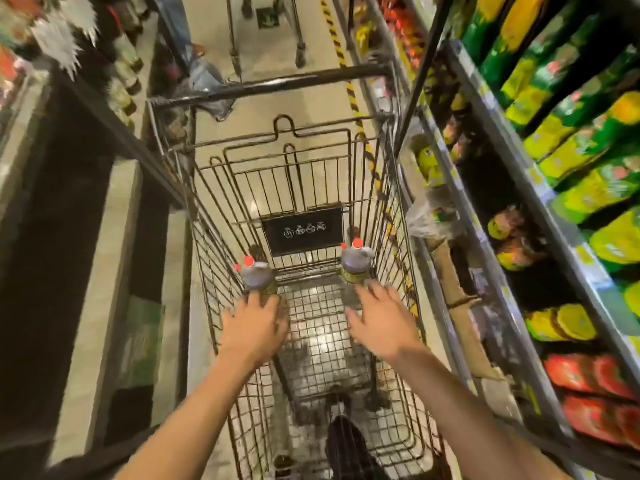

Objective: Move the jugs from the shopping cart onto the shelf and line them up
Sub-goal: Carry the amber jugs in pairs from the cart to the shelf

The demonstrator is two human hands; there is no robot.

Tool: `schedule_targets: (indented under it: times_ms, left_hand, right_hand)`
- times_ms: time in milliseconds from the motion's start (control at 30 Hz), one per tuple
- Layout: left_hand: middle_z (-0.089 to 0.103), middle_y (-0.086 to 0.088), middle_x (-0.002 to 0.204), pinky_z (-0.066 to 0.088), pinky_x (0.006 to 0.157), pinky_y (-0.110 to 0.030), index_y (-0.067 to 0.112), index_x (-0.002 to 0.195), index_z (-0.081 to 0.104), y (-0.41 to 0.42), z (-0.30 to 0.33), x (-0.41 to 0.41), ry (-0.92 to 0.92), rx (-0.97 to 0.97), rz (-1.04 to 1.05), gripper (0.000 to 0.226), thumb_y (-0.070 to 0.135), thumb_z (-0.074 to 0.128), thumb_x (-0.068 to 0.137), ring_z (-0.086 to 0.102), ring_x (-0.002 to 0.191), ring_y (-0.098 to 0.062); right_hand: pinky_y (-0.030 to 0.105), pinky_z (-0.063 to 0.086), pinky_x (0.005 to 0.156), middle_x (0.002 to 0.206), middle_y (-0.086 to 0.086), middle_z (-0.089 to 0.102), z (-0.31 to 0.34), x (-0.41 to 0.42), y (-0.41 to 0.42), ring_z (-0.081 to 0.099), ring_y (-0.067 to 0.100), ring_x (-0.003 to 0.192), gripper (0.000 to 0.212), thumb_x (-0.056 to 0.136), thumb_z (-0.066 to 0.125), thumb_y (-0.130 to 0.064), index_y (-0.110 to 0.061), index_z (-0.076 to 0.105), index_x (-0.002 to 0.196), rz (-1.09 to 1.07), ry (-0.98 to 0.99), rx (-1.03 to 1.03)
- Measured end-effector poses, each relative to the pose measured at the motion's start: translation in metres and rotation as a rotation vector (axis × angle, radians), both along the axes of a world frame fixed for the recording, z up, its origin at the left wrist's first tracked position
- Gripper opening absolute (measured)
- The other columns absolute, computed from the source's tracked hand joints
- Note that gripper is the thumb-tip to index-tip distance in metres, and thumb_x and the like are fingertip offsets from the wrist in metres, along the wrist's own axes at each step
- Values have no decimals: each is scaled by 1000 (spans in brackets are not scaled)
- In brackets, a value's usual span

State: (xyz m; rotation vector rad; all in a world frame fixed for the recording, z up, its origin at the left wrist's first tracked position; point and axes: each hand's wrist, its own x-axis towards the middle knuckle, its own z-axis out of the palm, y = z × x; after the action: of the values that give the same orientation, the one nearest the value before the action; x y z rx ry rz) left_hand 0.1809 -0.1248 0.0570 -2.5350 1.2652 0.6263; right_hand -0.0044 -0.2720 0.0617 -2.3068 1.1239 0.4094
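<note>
Two jugs of dark liquid with red caps stand at the far end of the wire shopping cart (388,209). The left jug (256,276) is in the far left corner and the right jug (356,260) in the far right corner. My left hand (252,327) reaches into the cart, its fingertips at the near side of the left jug. With fingers spread and straight, my right hand (375,320) hovers just short of the right jug. Neither hand is wrapped round a jug.
Close along the cart's right side runs the shelf unit (512,271), stocked with green, yellow and red packs. On the left stands a dark shelf unit (62,237). Another cart (266,36) is farther down the aisle, past the cart handle (277,84).
</note>
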Motion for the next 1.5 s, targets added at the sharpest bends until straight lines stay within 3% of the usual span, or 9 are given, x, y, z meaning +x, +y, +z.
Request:
schedule_targets:
  times_ms: [300, 467, 667, 800, 867, 1033, 1200, 1333, 1500]
  left_hand:
    - [39, -20, 147, 37, 108, -54, 23, 140, 41, -60, -125, 110, -115, 80, 29, 62, 50, 61, 88, 40, 133, -42]
    - [46, -20, 138, 41, 105, -46, 18, 143, 42, -70, -157, 139, -101, 135, 36, 67, 34, 73, 85, 47, 128, -40]
    - [60, -9, 118, 42, 98, -43, 27, 125, 57, -79, -141, 133, -29, 91, 36, 42, 39, 68, 86, 59, 116, -32]
    - [59, -3, 117, 37, 100, -40, 32, 117, 59, -73, -132, 99, 38, 94, -1, 29, 35, 65, 89, 58, 116, -26]
    - [61, -1, 115, 37, 101, -40, 30, 114, 60, -63, -133, 84, 33, 120, -32, 24, 25, 61, 91, 60, 112, -24]
    - [66, 5, 108, 42, 95, -34, 33, 115, 59, -40, -132, 36, 77, 153, -102, 27, 27, 62, 89, 66, 105, -17]
    - [64, 10, 101, 44, 93, -30, 42, 118, 57, -10, -133, -13, 206, 52, -80, 29, 25, 59, 95, 63, 86, -10]
    - [65, 7, 99, 52, 77, -33, 36, 128, 60, 10, -141, -17, 319, -212, 111, 38, 31, 68, 91, 68, 88, -20]
    - [63, -3, 106, 36, 75, -2, 14, 115, 67, 25, -172, -18, 627, -357, 517, 54, 27, 88, 68, 60, 97, -22]
  right_hand:
    - [36, 46, 95, 141, 7, 43, -113, 90, -106, 46, 29, 126, 49, 96, 58, -34, -19, 43, 141, 58, 102, -124]
    - [41, 49, 95, 137, 10, 46, -166, 106, -131, 51, 35, 124, 74, 81, 78, -22, -22, 38, 143, -79, 70, -56]
    - [36, 56, 80, 102, 3, 61, -179, 103, -128, 63, 26, 92, 29, 77, 72, -25, -21, 58, 102, -163, -53, -84]
    - [26, 37, 65, 99, -11, 49, -170, 71, -98, 46, 10, 85, 7, 95, 64, -27, -26, 61, 101, -174, -268, -16]
    - [26, 43, 60, 106, -10, 55, -165, 59, -85, 54, 10, 88, 10, 94, 65, -19, -26, 61, 101, -156, -336, 43]
    - [28, 46, 80, 120, -8, 65, -154, 38, -44, 54, 13, 114, 22, 86, 73, -10, -24, 64, 101, -18, -271, 204]
    - [22, 37, 78, 125, -7, 61, -162, 5, 0, 48, 16, 121, 37, 86, 73, -5, -25, 61, 114, 38, -213, 235]
    - [33, 42, 101, 128, -4, 65, -172, -3, 26, 46, 20, 128, 40, 84, 74, -6, -19, 66, 122, 57, -291, 243]
    - [31, 36, 83, 112, -8, 66, -189, 8, 14, 49, 15, 106, 34, 78, 81, -18, -20, 68, 109, -70, -372, 255]
